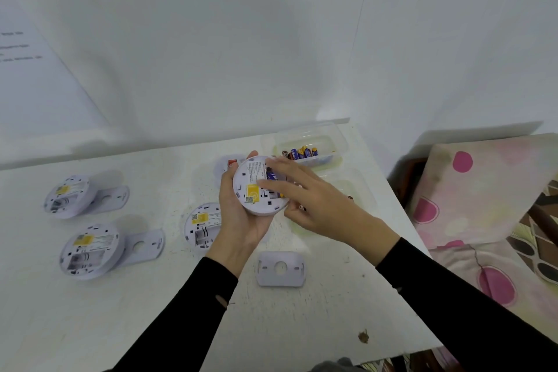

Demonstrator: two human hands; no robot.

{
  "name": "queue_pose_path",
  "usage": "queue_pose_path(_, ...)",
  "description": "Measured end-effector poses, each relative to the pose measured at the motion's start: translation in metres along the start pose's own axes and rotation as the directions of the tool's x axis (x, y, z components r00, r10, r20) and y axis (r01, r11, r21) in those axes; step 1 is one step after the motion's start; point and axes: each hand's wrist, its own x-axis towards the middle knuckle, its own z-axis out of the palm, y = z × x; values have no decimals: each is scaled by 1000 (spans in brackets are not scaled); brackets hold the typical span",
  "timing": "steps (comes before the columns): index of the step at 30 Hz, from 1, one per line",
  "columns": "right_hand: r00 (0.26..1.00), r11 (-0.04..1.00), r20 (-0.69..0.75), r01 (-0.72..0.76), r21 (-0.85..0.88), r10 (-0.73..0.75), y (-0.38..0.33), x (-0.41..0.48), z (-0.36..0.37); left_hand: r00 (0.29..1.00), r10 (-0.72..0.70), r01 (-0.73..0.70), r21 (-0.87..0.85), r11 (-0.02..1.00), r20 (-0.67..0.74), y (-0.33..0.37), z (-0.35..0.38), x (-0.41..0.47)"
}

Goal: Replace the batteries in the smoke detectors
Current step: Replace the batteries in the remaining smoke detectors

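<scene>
My left hand grips a round white smoke detector from below, its back with a yellow label facing up. My right hand lies over its right side with straight fingers touching a blue battery in the compartment. A clear tub of batteries stands just behind. Three other detectors lie back-up with open compartments: one at the far left, one at the front left, one partly behind my left wrist. A loose white mounting plate lies below my hands.
Two more mounting plates lie beside the left detectors. A second clear tub sits under my right hand. The white table ends at the right, where a flowered pink cloth lies. A white wall rises behind.
</scene>
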Motion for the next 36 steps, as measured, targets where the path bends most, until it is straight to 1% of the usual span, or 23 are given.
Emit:
queue_pose_path(2, 997, 997, 35, 68, -30, -67, 2, -6, 4, 1000, 2, -2, -9, 1000, 7, 3, -2, 2)
queue_pose_path(4, 993, 993, 26, 115, -31, -115, 3, -12, 5, 1000, 3, -2, -12, 1000, 20, 4, -3, 4)
queue_pose_path(6, 997, 996, -32, 79, 52, -77, 0, -18, 2, 1000, 3, -3, -12, 1000, 26, 4, -4, 5)
queue_pose_path(8, 983, 971, -150, -68, 228, 104, -2, -21, -3, 1000, 19, -19, -19, 1000, 19, 4, -5, 6)
queue_pose_path(9, 946, 931, -218, -162, 327, 241, -1, -21, -5, 999, 29, -28, -29, 999, 19, 4, -6, 6)
queue_pose_path(10, 883, 872, -256, -268, 411, 392, 4, -21, -8, 999, 34, -33, -40, 999, 24, 5, -8, 5)
queue_pose_path(11, 811, 797, -245, -381, 468, 531, 12, -22, -8, 999, 35, -33, -48, 998, 28, 6, -10, 5)
queue_pose_path(12, 748, 720, -181, -498, 484, 639, 23, -24, -7, 999, 33, -31, -53, 998, 31, 6, -11, 4)
queue_pose_path(14, 660, 606, -5, -688, 399, 752, 42, -28, -2, 999, 30, -28, -56, 998, 38, 7, -13, 3)
queue_pose_path(15, 633, 583, 50, -739, 338, 773, 50, -32, 3, 999, 28, -25, -55, 998, 43, 7, -13, 2)
queue_pose_path(18, 598, 579, 84, -796, 174, 797, 61, -36, 13, 999, 27, -26, -37, 999, 41, 5, -10, 1)
queue_pose_path(19, 604, 598, 83, -796, 92, 792, 62, -37, 16, 999, 28, -27, -32, 999, 40, 5, -9, 0)
queue_pose_path(20, 635, 636, 49, -771, -5, 771, 60, -37, 19, 999, 27, -26, -32, 999, 42, 5, -8, -1)
queue_pose_path(22, 763, 747, -136, -646, -158, 632, 52, -39, 21, 999, 31, -29, -32, 999, 44, 5, -7, -2)
queue_pose_path(23, 828, 818, -219, -552, -162, 515, 42, -39, 21, 998, 37, -36, -31, 999, 41, 6, -8, -3)
queue_pose_path(24, 882, 892, -247, -438, -112, 402, 28, -39, 20, 998, 44, -42, -31, 999, 40, 7, -8, -3)
queue_pose_path(25, 933, 952, -205, -306, -19, 296, 14, -41, 20, 998, 48, -47, -31, 998, 43, 8, -10, -3)
queue_pose_path(26, 975, 981, -116, -181, 66, 188, -1, -44, 23, 998, 52, -51, -31, 998, 46, 9, -11, -3)
queue_pose_path(27, 996, 990, -24, -87, 110, 91, -13, -49, 28, 997, 56, -55, -33, 998, 45, 11, -13, -3)
queue_pose_path(28, 998, 992, 62, -26, 120, 18, -20, -55, 35, 997, 61, -59, -41, 997, 40, 12, -14, -4)
queue_pose_path(29, 990, 993, 139, -2, 120, -15, -23, -62, 44, 997, 66, -64, -57, 996, 36, 14, -16, -5)
queue_pose_path(32, 950, 991, 308, -87, 99, 53, -21, -75, 61, 996, 88, -84, -116, 990, 27, 20, -18, -11)
queue_pose_path(36, 922, 985, 374, -145, 93, 100, -21, -75, 64, 995, 99, -96, -118, 988, 21, 33, -23, -22)
